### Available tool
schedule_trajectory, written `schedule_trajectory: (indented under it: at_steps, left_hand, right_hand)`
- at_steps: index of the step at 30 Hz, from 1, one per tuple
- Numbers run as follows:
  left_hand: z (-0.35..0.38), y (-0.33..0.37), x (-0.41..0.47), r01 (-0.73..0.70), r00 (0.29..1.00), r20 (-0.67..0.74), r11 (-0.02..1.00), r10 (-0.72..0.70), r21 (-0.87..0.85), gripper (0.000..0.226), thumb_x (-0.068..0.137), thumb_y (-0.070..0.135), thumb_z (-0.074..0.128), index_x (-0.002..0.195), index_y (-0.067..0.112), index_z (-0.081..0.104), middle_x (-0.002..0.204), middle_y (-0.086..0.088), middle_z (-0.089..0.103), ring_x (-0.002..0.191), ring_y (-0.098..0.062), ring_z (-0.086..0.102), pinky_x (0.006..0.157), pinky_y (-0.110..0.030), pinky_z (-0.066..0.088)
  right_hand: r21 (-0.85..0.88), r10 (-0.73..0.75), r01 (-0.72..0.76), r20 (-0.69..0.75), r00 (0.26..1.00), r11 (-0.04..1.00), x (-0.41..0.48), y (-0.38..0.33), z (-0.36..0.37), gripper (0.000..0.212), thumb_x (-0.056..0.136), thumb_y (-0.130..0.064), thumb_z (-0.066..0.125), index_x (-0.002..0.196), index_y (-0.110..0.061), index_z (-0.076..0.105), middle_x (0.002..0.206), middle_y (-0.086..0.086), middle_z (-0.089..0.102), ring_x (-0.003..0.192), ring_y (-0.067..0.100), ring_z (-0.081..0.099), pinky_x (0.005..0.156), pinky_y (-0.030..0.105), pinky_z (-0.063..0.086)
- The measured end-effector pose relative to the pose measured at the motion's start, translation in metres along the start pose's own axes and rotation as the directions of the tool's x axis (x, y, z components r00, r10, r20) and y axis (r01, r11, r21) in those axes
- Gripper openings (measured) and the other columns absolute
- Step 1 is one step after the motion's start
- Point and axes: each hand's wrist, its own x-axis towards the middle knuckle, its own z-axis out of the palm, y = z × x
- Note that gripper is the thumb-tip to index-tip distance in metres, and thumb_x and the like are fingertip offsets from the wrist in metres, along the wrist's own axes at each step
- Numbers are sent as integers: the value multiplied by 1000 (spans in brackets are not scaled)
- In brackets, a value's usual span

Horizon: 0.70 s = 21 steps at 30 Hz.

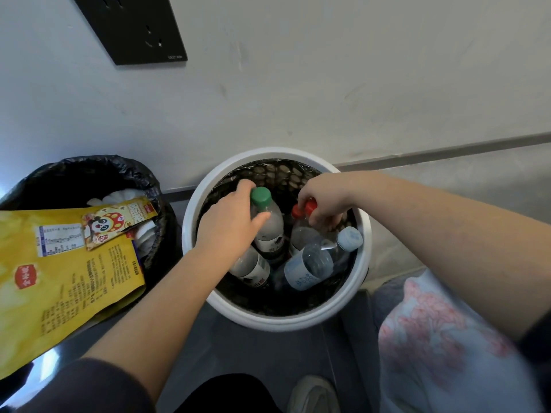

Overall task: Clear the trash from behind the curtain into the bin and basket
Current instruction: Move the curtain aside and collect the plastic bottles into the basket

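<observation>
A white round basket point(364, 263) with a black mesh liner stands against the wall and holds several plastic bottles. My left hand point(229, 222) is inside it, wrapped around the neck of a green-capped bottle point(267, 226) that stands upright. My right hand point(322, 204) grips the tops of two red-capped bottles point(301, 231) at the basket's far right. A blue-capped bottle point(316, 262) lies slanted in front of them, and another clear bottle point(252, 268) lies under my left wrist. Left of the basket is a bin with a black bag point(89, 171).
A large yellow snack bag point(59, 287) and a small cartoon wrapper point(116, 220) lie across the bin's opening over white paper. A black wall socket point(134, 28) is above. A floral cloth point(441, 338) hangs at the right, and my shoe point(313, 394) rests on the dark floor.
</observation>
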Motion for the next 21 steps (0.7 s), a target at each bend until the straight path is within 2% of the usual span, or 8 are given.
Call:
schedule_trajectory:
  at_steps: [2,4,7,9,12,17,19,21]
  left_hand:
    - [-4,-7,0,52,997,-59,998,-54,-38,65,89,38,62,141,19,29,96,0,61,86,-19,60,75,-38,52]
    - [-9,-10,-4,30,993,-116,999,-34,-32,67,90,36,62,143,19,26,97,2,59,84,-15,57,71,-31,46]
    - [-12,-8,-8,-79,986,-147,997,81,24,57,91,37,59,140,25,33,103,7,53,85,-13,54,70,-32,46]
    - [-8,-6,-1,-128,982,-129,987,141,98,45,93,36,54,135,27,41,105,3,55,90,-19,57,73,-39,50]
    - [-6,-2,13,-125,980,-132,979,147,162,41,96,33,50,135,24,45,107,-1,58,94,-24,58,77,-40,50]
    - [-12,2,13,-90,981,-150,977,121,195,44,93,32,57,133,19,45,117,-4,57,104,-24,56,79,-33,44]
    - [-17,-1,2,-84,979,-169,979,116,188,36,90,31,60,120,16,47,109,-2,56,97,-21,55,72,-31,41]
    - [-21,-5,-9,-105,984,-115,966,135,236,24,91,32,58,105,15,48,98,1,54,84,-18,52,65,-29,39]
  right_hand:
    - [-41,0,-2,-52,999,999,0,0,-3,52,84,-29,73,131,-23,52,109,2,63,63,15,71,65,26,56]
    - [-48,-23,18,-113,993,999,-1,-2,-8,54,83,-30,74,132,-21,52,99,0,65,59,14,70,68,29,58]
    - [-107,-61,40,-195,979,993,-3,-8,-16,40,84,-26,71,121,-22,57,74,-6,64,57,14,70,69,28,56]
    - [-160,-81,48,-208,975,986,-1,-8,-17,22,85,-21,69,106,-22,64,72,-6,65,57,12,69,66,25,55]
    - [-158,-88,64,-151,985,985,5,-5,-13,10,84,-16,67,90,-23,71,82,-3,73,62,11,70,62,24,53]
    - [-118,-77,68,-74,994,991,-2,-6,-14,9,84,-21,71,93,-19,72,78,-2,73,60,11,70,64,25,56]
    - [-89,-62,64,27,998,994,-7,-10,-16,25,80,-33,76,99,-17,70,85,1,74,60,11,69,64,27,58]
    - [-97,-33,50,164,986,994,-11,-18,-15,47,75,-41,80,113,-17,65,103,3,71,74,14,70,61,28,58]
